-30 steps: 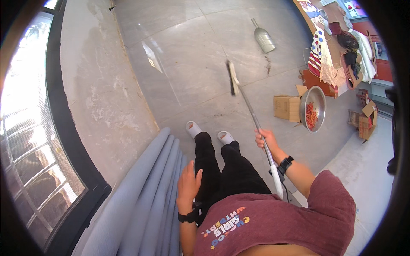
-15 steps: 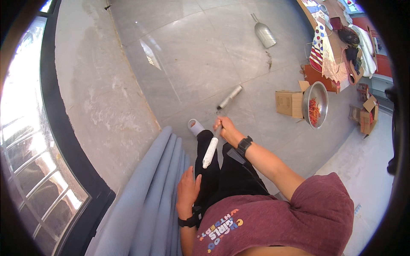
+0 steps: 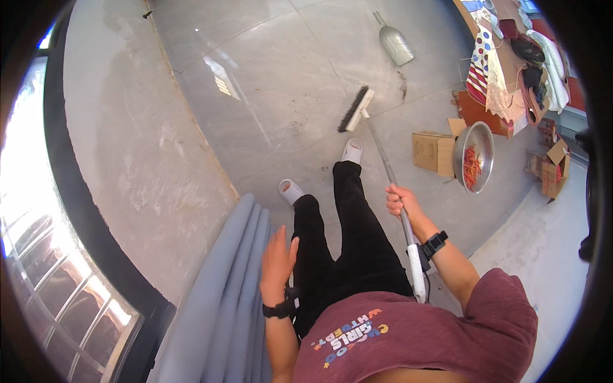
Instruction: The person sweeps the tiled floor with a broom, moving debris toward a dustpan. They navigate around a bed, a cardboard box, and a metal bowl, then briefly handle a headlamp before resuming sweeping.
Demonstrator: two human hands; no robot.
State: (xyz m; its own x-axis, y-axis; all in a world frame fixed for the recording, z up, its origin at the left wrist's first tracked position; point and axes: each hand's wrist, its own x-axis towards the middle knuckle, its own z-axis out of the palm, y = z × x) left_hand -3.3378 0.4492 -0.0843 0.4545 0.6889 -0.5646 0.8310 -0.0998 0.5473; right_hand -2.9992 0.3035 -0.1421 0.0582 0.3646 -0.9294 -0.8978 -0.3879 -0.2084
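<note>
My right hand [image 3: 405, 203] is closed around the grey handle of a push broom [image 3: 382, 152]. The handle's white grip end runs back past my right wrist. The broom head, a white block with dark bristles, lies on the floor ahead of my right foot, beside some dark smudges. Beside my left thigh, my left hand [image 3: 278, 260] hangs with nothing in it and its fingers stretched out, close to the grey-blue curtain [image 3: 217, 274]. Farther ahead on the floor lies a grey metal dustpan [image 3: 397, 46], its handle pointing away from me.
To the right, a cardboard box [image 3: 433, 153] stands against a steel bowl [image 3: 485, 143] holding red-orange pieces. Beyond them, a table [image 3: 518, 118] carries cloths and bags. A smaller open carton [image 3: 550, 182] is farther right. A pale wall [image 3: 137, 147] and window run along my left.
My right hand has moved right, carrying the broom handle with it. The broom head has gone farther forward and turned. My right foot now shows ahead; my left hand has barely shifted.
</note>
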